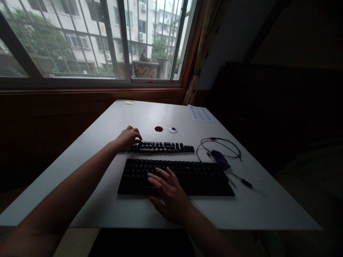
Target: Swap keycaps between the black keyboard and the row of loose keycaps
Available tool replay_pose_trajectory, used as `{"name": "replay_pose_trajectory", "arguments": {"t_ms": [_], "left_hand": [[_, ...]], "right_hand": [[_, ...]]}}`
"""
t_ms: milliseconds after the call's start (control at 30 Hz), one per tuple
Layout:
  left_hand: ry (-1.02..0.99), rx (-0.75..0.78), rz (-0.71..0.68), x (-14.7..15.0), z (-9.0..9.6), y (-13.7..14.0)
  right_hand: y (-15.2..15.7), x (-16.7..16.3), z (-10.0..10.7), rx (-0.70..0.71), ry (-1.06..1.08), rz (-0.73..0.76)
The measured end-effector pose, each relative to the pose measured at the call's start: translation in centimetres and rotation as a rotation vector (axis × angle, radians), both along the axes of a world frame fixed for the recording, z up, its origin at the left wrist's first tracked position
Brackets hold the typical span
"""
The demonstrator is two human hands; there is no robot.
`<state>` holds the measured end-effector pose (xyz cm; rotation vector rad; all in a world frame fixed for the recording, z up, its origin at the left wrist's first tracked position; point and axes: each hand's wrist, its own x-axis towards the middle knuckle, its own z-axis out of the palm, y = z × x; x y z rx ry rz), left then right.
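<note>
A black keyboard [211,182] lies across the near part of the white desk. My right hand [171,194] rests over its middle, fingers spread and stretched out, holding nothing. Behind the keyboard, several dark keycaps [168,146] stand in rows on the desk. My left hand [128,137] reaches to the left end of these rows. Its thumb and forefinger are drawn close together at the keycaps; whatever is between them is too small and dark to make out. Part of the rows' left end is hidden by that hand.
Right of the keyboard lie a coiled black cable [222,139], a purple cloth-like item [220,160] and a thin tool with a dark handle [246,183]. Farther back are a round desk hole [159,129], its white cover [173,130], a printed sheet [201,113] and a yellow note [129,102].
</note>
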<state>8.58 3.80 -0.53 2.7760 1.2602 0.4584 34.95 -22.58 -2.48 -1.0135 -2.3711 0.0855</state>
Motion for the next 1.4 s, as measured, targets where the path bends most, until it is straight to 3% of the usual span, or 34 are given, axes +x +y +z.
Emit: {"name": "replay_pose_trajectory", "arguments": {"t_ms": [467,767,967,1167,1400], "left_hand": [[-0.024,-0.012,0.042,-0.7,-1.0,0.6],[-0.228,-0.080,0.001,-1.1,-0.1,0.0],[-0.409,-0.219,-0.086,-1.2,1.1,-5.4],[-0.818,-0.515,-0.182,0.1,1.1,-12.2],[-0.914,-0.570,-0.280,1.7,1.1,-15.8]], "right_hand": [[0.0,0.1,-0.1,-0.040,-0.022,0.012],[0.0,0.1,-0.1,-0.035,-0.007,0.010],[-0.1,0.1,-0.1,-0.033,0.013,0.013],[-0.1,0.0,0.3,-0.048,0.026,0.022],[-0.2,0.1,0.6,0.088,0.156,-0.011]]}}
